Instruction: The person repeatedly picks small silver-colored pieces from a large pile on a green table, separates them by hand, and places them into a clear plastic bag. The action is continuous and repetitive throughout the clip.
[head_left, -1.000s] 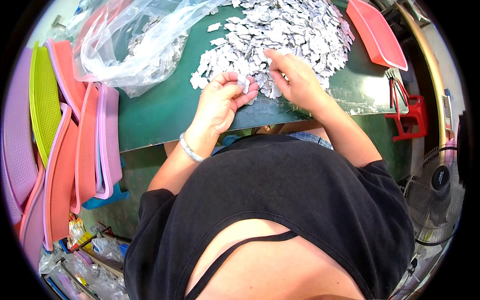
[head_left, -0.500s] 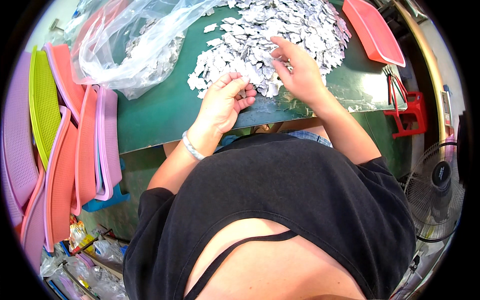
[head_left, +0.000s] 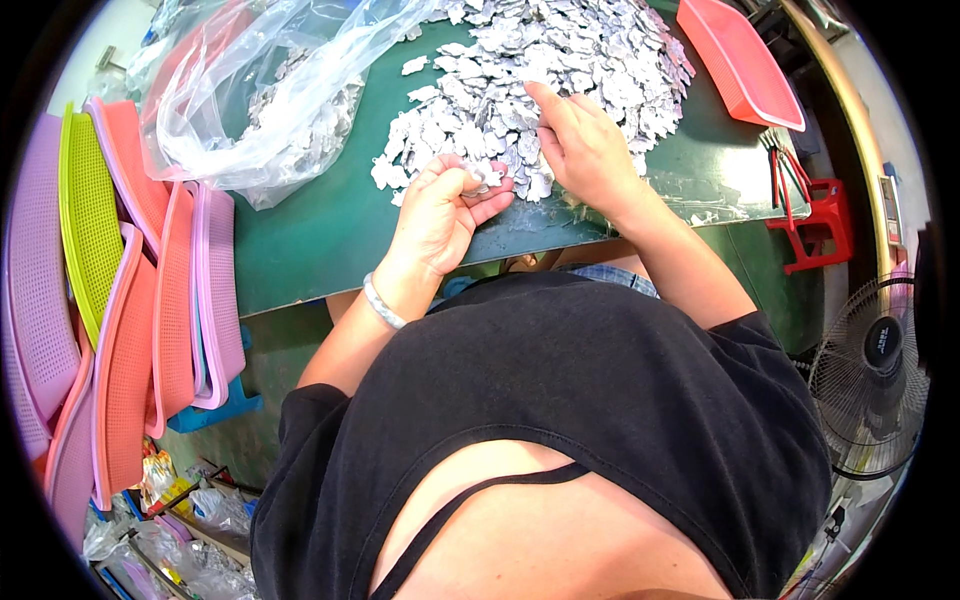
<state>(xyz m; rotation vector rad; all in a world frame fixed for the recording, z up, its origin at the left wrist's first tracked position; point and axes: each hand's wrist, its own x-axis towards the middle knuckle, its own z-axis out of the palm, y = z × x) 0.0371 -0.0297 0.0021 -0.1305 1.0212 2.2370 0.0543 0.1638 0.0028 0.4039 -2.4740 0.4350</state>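
Note:
A broad heap of small, flat, silvery-white metal pieces (head_left: 610, 60) with irregular outlines lies on the green table (head_left: 290, 250). At the heap's near edge my left hand (head_left: 432, 220) is closed, with a small silvery piece (head_left: 484, 177) between thumb and fingers; whether more pieces sit in the palm I cannot tell. My right hand (head_left: 598, 165) hovers at the front of the heap, its index finger stretched out and thumb apart. Nothing shows in its grasp, though the palm side is partly hidden.
A clear plastic bag (head_left: 250, 150) holding similar pieces lies left of the heap. Purple, green and coral perforated baskets (head_left: 120, 300) lean at the table's left. A coral tray (head_left: 745, 65) sits at the back right. Red-handled pliers (head_left: 785, 175), a red stool (head_left: 825, 230) and a fan (head_left: 870, 375) are rightward.
My right hand has shifted slightly left and nearer, its index finger now pointing over the heap. My left hand has turned a little, so a silvery piece shows between its fingers.

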